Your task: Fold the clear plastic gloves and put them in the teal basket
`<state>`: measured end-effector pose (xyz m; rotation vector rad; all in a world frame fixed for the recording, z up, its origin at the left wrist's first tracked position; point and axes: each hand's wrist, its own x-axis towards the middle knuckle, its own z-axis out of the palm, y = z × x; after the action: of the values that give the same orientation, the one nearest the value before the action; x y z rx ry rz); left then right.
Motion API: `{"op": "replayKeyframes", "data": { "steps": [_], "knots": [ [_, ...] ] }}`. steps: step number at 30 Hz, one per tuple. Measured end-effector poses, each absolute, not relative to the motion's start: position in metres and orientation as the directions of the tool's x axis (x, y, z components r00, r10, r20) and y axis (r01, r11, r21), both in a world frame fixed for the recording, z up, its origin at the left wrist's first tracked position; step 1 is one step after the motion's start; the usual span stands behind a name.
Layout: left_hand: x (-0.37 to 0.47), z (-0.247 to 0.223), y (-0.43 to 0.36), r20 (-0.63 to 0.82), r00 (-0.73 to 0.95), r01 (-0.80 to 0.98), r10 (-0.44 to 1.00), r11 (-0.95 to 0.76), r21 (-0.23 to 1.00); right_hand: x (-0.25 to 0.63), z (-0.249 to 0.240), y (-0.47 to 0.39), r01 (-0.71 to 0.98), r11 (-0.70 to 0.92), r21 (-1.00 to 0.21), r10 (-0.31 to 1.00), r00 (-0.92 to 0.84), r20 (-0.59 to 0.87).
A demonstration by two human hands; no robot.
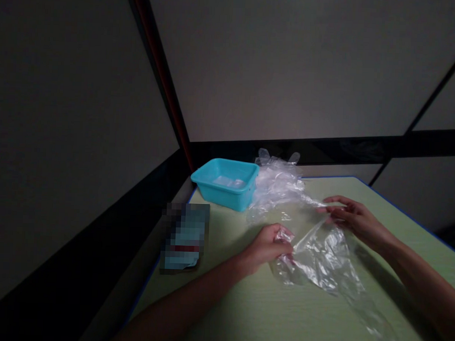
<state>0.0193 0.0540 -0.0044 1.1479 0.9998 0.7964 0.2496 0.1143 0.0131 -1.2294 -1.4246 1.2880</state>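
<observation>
A thin, clear disposable plastic glove [332, 258] is stretched between my two hands over the table. My left hand [267, 246] is closed on its near left edge, with crumpled film around the thumb and fingers. My right hand [351, 217] pinches the film farther back and to the right. Part of the glove trails down toward the lower right. Behind my hands lies a loose pile of similar clear plastic gloves [277, 179], some finger shapes sticking up at the back. Whether the held film still touches the pile is hard to tell.
A light blue plastic basket [223, 188] stands left of the pile, with something clear inside. Nearer, by the left edge, lies a pixelated pale package [186, 238]. The pale green table [222, 309] has a blue edge and sits in a corner against panelled walls [291, 68].
</observation>
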Motion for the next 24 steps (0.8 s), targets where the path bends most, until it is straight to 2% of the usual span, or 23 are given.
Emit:
{"op": "replayKeyframes", "data": {
  "steps": [4, 9, 13, 15, 16, 18, 20, 21, 22, 24],
  "knots": [
    [0.005, 0.001, 0.064, -0.266, 0.315, 0.124, 0.911, 0.238, 0.963, 0.265, 0.016, 0.115, 0.251, -0.054, -0.966, 0.935, -0.326, -0.137],
    [-0.019, 0.009, 0.079, -0.309, 0.363, 0.261, 0.879, 0.223, 0.939, 0.278, 0.023, 0.107, 0.400, -0.151, -0.904, 0.773, -0.523, -0.360],
    [-0.033, 0.016, 0.086, -0.335, 0.381, 0.570, 0.862, 0.066, 0.819, 0.292, 0.028, 0.098, 0.473, -0.146, -0.869, 0.655, -0.613, -0.443],
    [-0.038, 0.019, 0.087, -0.292, 0.337, 0.646, 0.895, 0.006, 0.763, 0.298, 0.030, 0.093, 0.548, -0.119, -0.828, 0.616, -0.613, -0.494],
    [-0.040, 0.021, 0.086, -0.256, 0.309, 0.666, 0.916, -0.016, 0.746, 0.298, 0.031, 0.091, 0.595, -0.078, -0.800, 0.642, -0.584, -0.497],
    [-0.040, 0.024, 0.083, -0.157, 0.242, 0.710, 0.957, -0.064, 0.701, 0.291, 0.033, 0.088, 0.673, 0.082, -0.735, 0.785, -0.498, -0.369],
    [-0.034, 0.027, 0.076, 0.000, 0.175, 0.759, 0.985, -0.135, 0.637, 0.271, 0.031, 0.085, 0.705, 0.303, -0.641, 0.898, -0.436, -0.055],
    [-0.028, 0.028, 0.072, 0.091, 0.175, 0.787, 0.980, -0.195, 0.585, 0.257, 0.028, 0.083, 0.693, 0.386, -0.609, 0.901, -0.426, 0.087],
    [-0.021, 0.029, 0.068, 0.172, 0.215, 0.810, 0.961, -0.274, 0.519, 0.242, 0.025, 0.082, 0.652, 0.461, -0.602, 0.871, -0.462, 0.167],
    [-0.006, 0.028, 0.060, 0.238, 0.411, 0.794, 0.880, -0.474, 0.380, 0.216, 0.015, 0.078, 0.565, 0.584, -0.583, 0.789, -0.564, 0.244]
  ]
}}
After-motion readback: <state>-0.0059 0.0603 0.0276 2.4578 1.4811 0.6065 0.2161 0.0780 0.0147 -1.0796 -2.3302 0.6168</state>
